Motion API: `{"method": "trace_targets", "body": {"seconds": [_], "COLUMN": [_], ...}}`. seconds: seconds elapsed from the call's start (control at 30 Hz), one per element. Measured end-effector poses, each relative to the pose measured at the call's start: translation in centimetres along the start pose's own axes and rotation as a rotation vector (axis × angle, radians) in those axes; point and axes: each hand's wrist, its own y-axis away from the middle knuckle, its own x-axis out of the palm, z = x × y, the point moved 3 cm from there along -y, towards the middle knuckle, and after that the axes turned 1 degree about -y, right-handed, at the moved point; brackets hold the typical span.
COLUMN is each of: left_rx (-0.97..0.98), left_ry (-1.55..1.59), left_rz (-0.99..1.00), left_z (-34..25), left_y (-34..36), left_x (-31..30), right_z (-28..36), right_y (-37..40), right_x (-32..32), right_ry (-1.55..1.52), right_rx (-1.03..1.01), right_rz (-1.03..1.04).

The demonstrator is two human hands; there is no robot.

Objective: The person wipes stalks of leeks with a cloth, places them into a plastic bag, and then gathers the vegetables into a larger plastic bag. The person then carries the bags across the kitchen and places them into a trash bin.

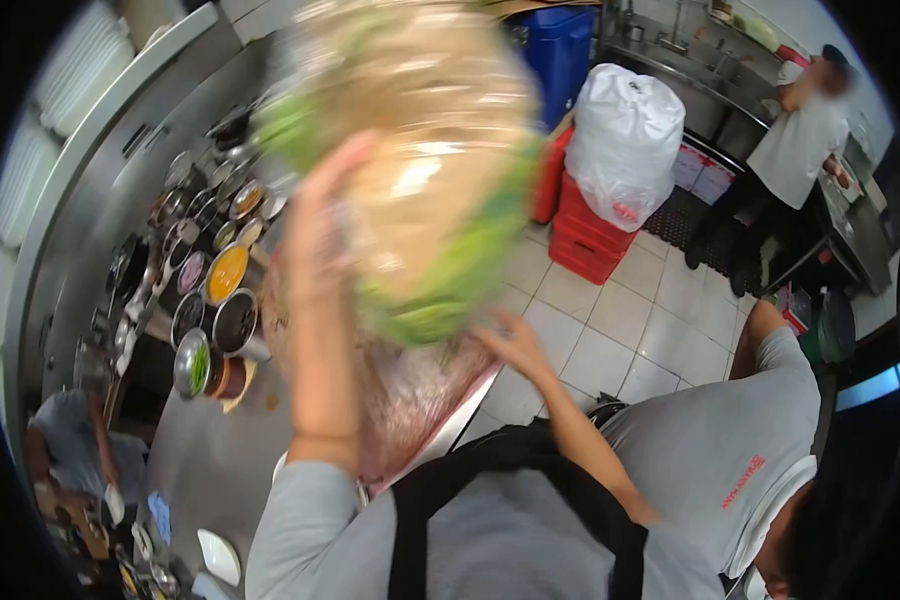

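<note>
Raised high in front of me is a large bundle in clear plastic film [440,170], tan in the middle with green leafy edges, blurred by motion. My left hand [335,205] grips its left side, the fingers partly hidden against the film. Below and to the right, my right hand [513,348] has its fingers apart, close under the bundle's lower edge. Beneath both hands lies a pinkish, film-covered mass [410,410] along the counter's edge, partly hidden by the bundle and my left arm.
Metal bowls and containers, one with orange sauce [227,272] and one with chopped greens [199,370], crowd the steel counter [185,450] on the left. A white bag [627,135] sits on red crates [585,240]. One co-worker [710,460] stands close right, others farther off.
</note>
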Motion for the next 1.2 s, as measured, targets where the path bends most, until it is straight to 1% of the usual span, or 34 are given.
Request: {"method": "trace_targets", "body": {"seconds": [0.03,0.07,0.1,0.13,0.17,0.2,0.23,0.33,0.37,0.43,0.5,0.57,0.6,0.63,0.67,0.7,0.73,0.77,0.83,0.87,0.93,1.0,1.03,1.07,1.13,1.17,1.2], "left_rx": [0.06,0.138,0.198,0.227,0.194,0.215,0.256,0.207,0.243,0.24,0.206,0.218,0.234,0.25,0.217,0.184,0.154,0.115,-0.114,-0.249,-0.483,-0.545,-0.574,-0.598,-0.642,-0.667,-0.677], "left_ry": [-0.035,-0.053,-0.044,0.015,0.025,0.015,0.004,0.019,0.0,0.024,0.077,0.054,-0.038,-0.142,-0.18,-0.213,-0.328,-0.433,-0.123,-0.091,-0.048,-0.067,-0.096,-0.123,-0.168,-0.183,-0.198], "left_rz": [-0.151,-0.306,-0.384,-0.407,-0.445,-0.473,-0.478,-0.635,-0.669,-0.686,-0.707,-0.798,-0.893,-0.995,-1.048,-1.093,-1.133,-1.157,-1.029,-0.959,-0.831,-0.762,-0.729,-0.705,-0.672,-0.675,-0.674], "left_z": [-1.7,-2.9,-4.1,-4.9,-5.6,-6.4,-6.9,-7.9,-7.9,-7.9,-7.6,-6.9,-6.6,-6.5,-5.9,-4.9,-3.3,-1.8,2.8,5.6,11.1,13.4,13.9,13.8,14.0,13.8,13.7], "left_y": [0.2,0.3,0.5,1.2,2.3,3.8,5.1,9.5,10.7,12.2,13.2,14.2,15.1,16.1,16.4,16.3,16.4,16.2,13.5,13.0,11.9,11.0,10.7,10.4,10.7,11.4,11.9], "left_x": [-2.2,-4.8,-7.3,-9.8,-12.7,-14.4,-15.7,-17.8,-17.9,-18.6,-18.5,-18.7,-19.6,-20.2,-19.8,-19.8,-20.9,-22.1,-20.4,-21.8,-23.3,-22.8,-22.7,-22.8,-22.7,-22.8,-23.1], "right_z": [1.5,1.2,2.5,3.7,4.1,4.3,4.1,3.2,3.4,3.7,2.7,1.8,1.6,1.6,1.3,0.0,-0.8,-0.5,-0.3,-0.8,-2.3,-1.6,-0.5,1.1,0.8,0.5,0.4], "right_y": [-2.6,-5.3,-6.4,-7.2,-7.8,-8.2,-8.9,-9.8,-10.0,-10.2,-11.5,-13.0,-13.9,-14.4,-14.7,-15.2,-15.8,-15.9,-15.8,-16.1,-14.9,-14.3,-14.2,-13.7,-12.4,-11.7,-11.3], "right_x": [2.8,5.9,8.0,9.8,11.2,12.4,13.0,13.9,13.7,13.6,13.5,13.3,12.6,11.8,10.9,10.5,10.6,10.8,9.4,9.5,9.7,8.7,7.7,6.1,6.3,6.4,6.0], "right_ry": [0.146,0.164,0.194,0.223,0.147,0.069,0.068,0.158,0.16,0.188,0.2,0.252,0.298,0.133,-0.035,-0.123,-0.214,-0.222,-0.205,-0.224,-0.424,-0.31,0.016,0.13,0.05,0.029,-0.003], "right_rx": [0.009,0.009,0.086,0.162,0.169,0.174,0.165,0.212,0.219,0.221,0.199,0.162,0.141,0.121,0.111,0.105,0.105,0.106,0.212,0.242,0.282,0.21,0.295,0.302,0.2,0.197,0.237], "right_rz": [0.088,0.261,0.421,0.587,0.73,0.871,0.869,0.887,0.883,0.944,0.922,0.887,0.881,0.915,0.948,0.946,0.928,0.961,0.923,0.907,0.936,0.852,0.854,0.732,0.572,0.467,0.462]}}
